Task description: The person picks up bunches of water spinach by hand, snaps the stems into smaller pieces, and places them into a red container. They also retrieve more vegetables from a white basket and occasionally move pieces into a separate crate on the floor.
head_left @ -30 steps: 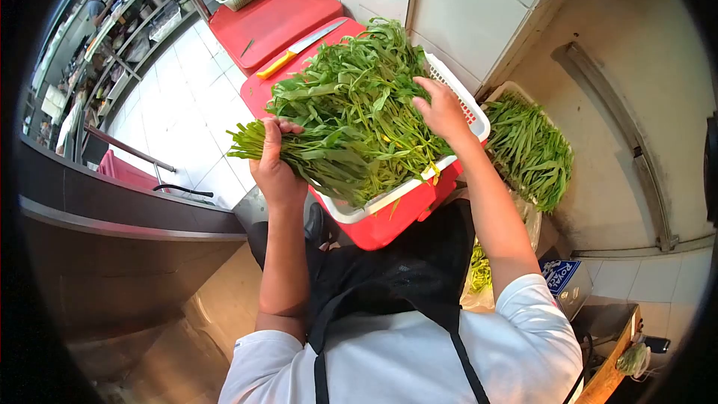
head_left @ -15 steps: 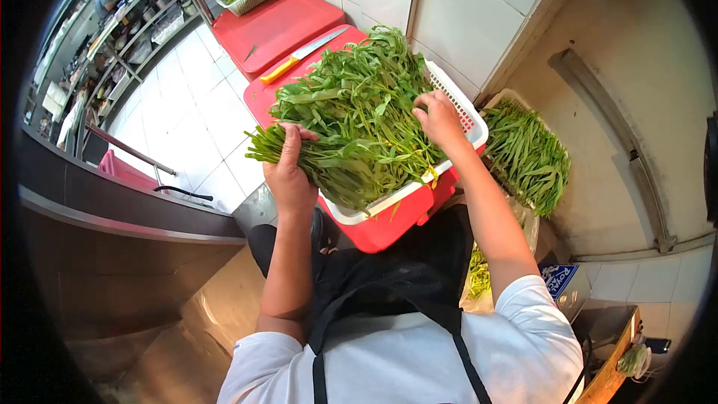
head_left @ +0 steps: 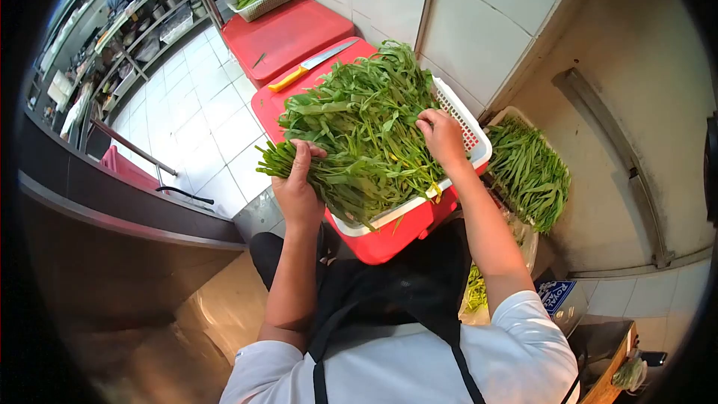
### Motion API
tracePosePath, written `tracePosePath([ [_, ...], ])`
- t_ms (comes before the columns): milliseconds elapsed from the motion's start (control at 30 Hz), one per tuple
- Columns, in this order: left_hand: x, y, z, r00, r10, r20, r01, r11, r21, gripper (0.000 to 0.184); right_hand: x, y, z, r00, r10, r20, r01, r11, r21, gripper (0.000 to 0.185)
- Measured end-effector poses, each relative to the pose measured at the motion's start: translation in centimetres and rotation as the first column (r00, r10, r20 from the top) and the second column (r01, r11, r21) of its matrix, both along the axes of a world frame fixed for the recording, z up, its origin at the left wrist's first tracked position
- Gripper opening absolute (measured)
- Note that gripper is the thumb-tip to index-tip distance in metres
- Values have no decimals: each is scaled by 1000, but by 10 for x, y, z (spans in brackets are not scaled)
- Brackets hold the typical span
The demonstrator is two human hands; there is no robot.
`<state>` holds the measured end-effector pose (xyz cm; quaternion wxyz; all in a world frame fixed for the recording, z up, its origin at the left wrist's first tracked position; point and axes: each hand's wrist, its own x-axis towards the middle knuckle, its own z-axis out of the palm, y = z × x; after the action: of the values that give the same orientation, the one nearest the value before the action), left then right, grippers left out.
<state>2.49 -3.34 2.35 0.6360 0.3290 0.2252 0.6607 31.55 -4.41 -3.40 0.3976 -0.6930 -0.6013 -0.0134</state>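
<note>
Counts, largest down. Red surfaces, 2: far one [head_left: 280, 39] at upper left of centre, near one [head_left: 271, 111] under the large basket. Baskets of greens, 3: large white basket [head_left: 480, 151] at centre, tilted in the frame; pale basket [head_left: 514, 113] at right of centre; small white basket [head_left: 271, 4] at upper left. Pile of leafy greens [head_left: 366, 97], 1, heaped above the rim of the large white basket. Hands, 2. Bundle of green stems [head_left: 340, 179], 1, at centre-left over the lower left part of the pile. Knife [head_left: 308, 67], 1, yellow-handled, lying on the near red surface just beside the pile, blade toward upper right.

Grip, left hand [head_left: 301, 198]: closed round the bundle near the cut ends, thumb on top. Grip, right hand [head_left: 445, 137]: narrow, thumb and fingers drawn together at the right side of the pile; cannot tell whether pinching a leaf.

Orientation of bundle: cut ends toward left of frame, leaves toward right and slightly down; long axis nearly level, dipping a little to the right.

Change against frames 1.0 s and 0.5 s back: cut ends farther right, nearer the pile. Right hand now narrow, spread open at 1.0 s. Large white basket and knife lower in frame, along with the surroundings. Left hand still closed on the bundle.
</note>
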Motion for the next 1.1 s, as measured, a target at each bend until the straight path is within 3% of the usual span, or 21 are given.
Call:
tracePosePath([
  [200, -1, 1, -6, 1000, 13, -20, -13, 1000, -11, 12, -7, -14, 29, 965, -19, -261, 80, 972, 222, 10],
  [300, 1, 4, -8, 999, 21, -38, -21, 1000, -9, 11, 8, -11, 42, 962, -142, -231, 224, 896, 383, 13],
  [333, 2, 4, -8, 999, 18, -36, -18, 1000, -1, 10, 18, -10, 41, 947, -155, -281, 249, 908, 338, 18],
  [467, 3, 2, -7, 1000, 2, -24, -2, 1000, 17, 10, 56, -8, 10, 949, -302, 95, 295, 952, 80, 24],
  [600, 3, 1, -6, 999, 10, -50, -11, 1000, -18, 11, 29, -22, 14, 953, -172, -251, 156, 984, -82, 28],
  [633, 3, 2, -9, 999, 11, -53, -12, 1000, -16, 11, 17, -24, 24, 922, -194, -336, 115, 964, -240, 20],
  [700, 5, 5, -12, 998, 9, -60, -9, 1000, -4, 12, 18, -19, -23, 993, -97, -71, 80, 975, -208, 18],
  [800, 5, 4, -9, 986, 59, -154, -54, 998, 39, 12, 7, -27, -21, 996, -89, 19, 91, 987, -134, 19],
  [900, 1, 8, 0, 921, 32, -387, 5, 995, 95, 9, -7, -31, 10, 995, -84, -49, 93, 971, 218, 19],
  [967, 5, 14, 12, 850, 62, -523, 77, 968, 240, 9, -15, -35, 37, 997, -63, -40, 71, 958, 279, 16],
  [1100, 23, 27, 47, 602, 321, -731, 225, 810, 541, 8, -21, -39, 65, 1000, -30, -1, 28, 947, 319, 16],
])
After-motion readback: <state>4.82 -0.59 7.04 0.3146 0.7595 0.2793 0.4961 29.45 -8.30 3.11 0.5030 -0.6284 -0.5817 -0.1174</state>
